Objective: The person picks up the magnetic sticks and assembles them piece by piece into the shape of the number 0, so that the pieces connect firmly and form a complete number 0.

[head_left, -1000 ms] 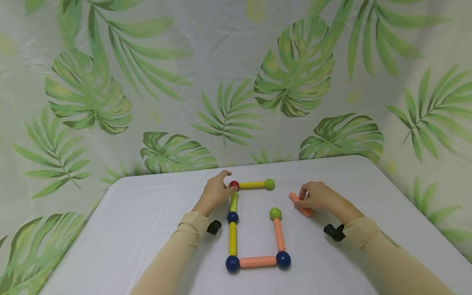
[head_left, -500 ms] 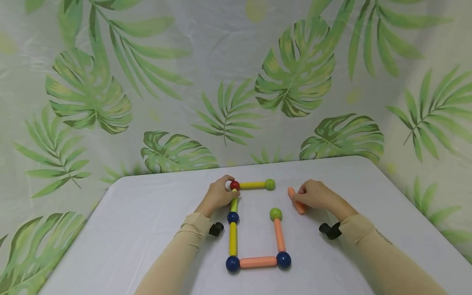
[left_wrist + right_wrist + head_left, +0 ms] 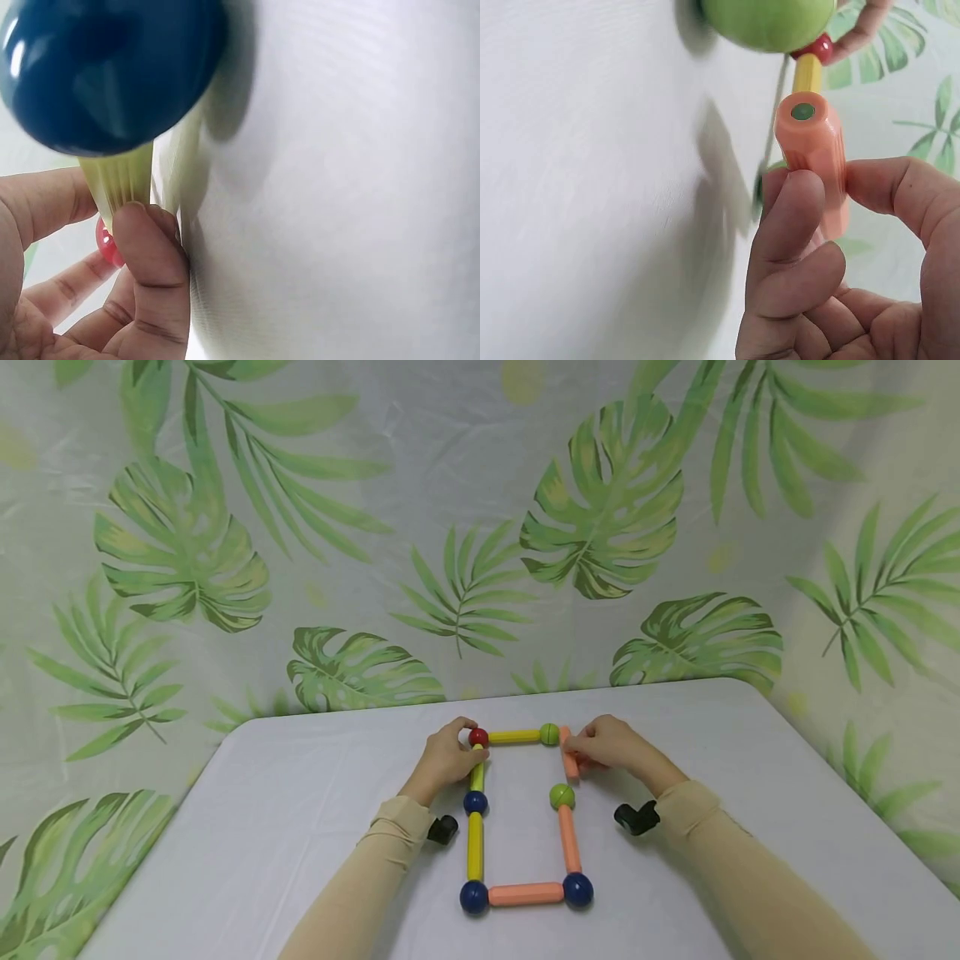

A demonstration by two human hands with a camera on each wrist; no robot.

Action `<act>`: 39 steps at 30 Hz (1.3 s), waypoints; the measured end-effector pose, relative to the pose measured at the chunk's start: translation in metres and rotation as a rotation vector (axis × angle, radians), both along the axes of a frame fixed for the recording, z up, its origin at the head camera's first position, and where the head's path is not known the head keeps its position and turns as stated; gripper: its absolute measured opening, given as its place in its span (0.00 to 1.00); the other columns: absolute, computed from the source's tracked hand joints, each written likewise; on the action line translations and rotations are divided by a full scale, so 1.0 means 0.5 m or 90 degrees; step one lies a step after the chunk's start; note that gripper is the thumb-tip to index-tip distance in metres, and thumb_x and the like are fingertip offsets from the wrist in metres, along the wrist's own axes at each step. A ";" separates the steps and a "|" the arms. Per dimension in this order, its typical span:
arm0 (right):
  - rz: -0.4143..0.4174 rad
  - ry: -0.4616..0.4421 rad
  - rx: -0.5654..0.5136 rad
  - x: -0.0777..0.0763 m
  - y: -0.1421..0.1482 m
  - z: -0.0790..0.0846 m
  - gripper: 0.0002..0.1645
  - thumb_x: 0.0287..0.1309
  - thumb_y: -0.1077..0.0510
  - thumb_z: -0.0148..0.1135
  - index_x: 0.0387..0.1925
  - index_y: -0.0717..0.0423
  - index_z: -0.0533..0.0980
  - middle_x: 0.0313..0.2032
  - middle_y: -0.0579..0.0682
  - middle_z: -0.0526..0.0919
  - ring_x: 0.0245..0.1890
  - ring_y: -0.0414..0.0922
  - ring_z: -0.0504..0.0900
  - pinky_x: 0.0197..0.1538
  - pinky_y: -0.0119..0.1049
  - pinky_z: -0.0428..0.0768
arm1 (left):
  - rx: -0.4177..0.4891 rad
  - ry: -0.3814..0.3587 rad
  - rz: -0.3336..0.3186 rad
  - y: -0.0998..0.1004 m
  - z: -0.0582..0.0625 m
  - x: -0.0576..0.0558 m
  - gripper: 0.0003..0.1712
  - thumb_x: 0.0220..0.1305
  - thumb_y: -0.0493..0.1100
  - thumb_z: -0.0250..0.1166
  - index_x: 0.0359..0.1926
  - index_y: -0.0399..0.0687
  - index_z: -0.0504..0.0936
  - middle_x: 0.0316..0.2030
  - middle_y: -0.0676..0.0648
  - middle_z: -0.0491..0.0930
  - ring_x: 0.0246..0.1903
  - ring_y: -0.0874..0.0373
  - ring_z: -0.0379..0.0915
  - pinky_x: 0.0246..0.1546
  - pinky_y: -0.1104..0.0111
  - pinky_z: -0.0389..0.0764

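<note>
My right hand [image 3: 615, 749] pinches an orange magnetic rod [image 3: 572, 770] between thumb and fingers, raised off the table. In the right wrist view, a round dark inset shows in the rod's near end [image 3: 803, 112]. The rod stands between two green balls: the far one [image 3: 550, 734] and the near one [image 3: 562, 796]; whether it touches either is unclear. My left hand [image 3: 444, 760] pinches the yellow-green magnetic rod [image 3: 120, 176] between the red ball [image 3: 478, 738] and a blue ball [image 3: 476, 802]. A yellow rod [image 3: 514, 737] joins the red ball to the far green ball.
Nearer me, a yellow rod [image 3: 476, 847], a blue corner ball [image 3: 474, 897], an orange rod [image 3: 527, 894], another blue ball [image 3: 577, 890] and an upright orange rod [image 3: 569, 841] continue the outline. White cloth covers the table [image 3: 300, 827]; a leaf-patterned curtain [image 3: 480, 568] hangs behind.
My right hand has carried the orange rod left, to the gap between the green balls, and turned it nearly upright in view. My left hand has shifted slightly from the red ball onto the yellow-green rod.
</note>
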State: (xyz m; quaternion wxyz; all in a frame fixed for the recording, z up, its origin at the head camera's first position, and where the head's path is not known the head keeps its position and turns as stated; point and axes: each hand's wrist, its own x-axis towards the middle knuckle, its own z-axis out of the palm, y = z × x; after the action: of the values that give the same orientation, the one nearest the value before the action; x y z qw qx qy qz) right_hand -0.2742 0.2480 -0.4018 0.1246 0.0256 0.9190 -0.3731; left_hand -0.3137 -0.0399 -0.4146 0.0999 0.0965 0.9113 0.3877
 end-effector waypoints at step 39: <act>0.007 -0.038 -0.058 -0.009 -0.051 -0.028 0.21 0.69 0.49 0.66 0.43 0.66 0.85 0.22 0.45 0.84 0.21 0.35 0.81 0.30 0.27 0.80 | 0.017 -0.004 0.023 -0.006 -0.002 0.003 0.28 0.71 0.45 0.72 0.69 0.49 0.76 0.31 0.45 0.81 0.22 0.58 0.74 0.25 0.71 0.76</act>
State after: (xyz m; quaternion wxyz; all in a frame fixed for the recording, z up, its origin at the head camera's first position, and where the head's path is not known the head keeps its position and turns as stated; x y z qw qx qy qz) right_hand -0.2787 0.2224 -0.4160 0.1554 0.0258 0.8970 -0.4131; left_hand -0.3120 -0.0427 -0.4158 0.0941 0.0800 0.9073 0.4020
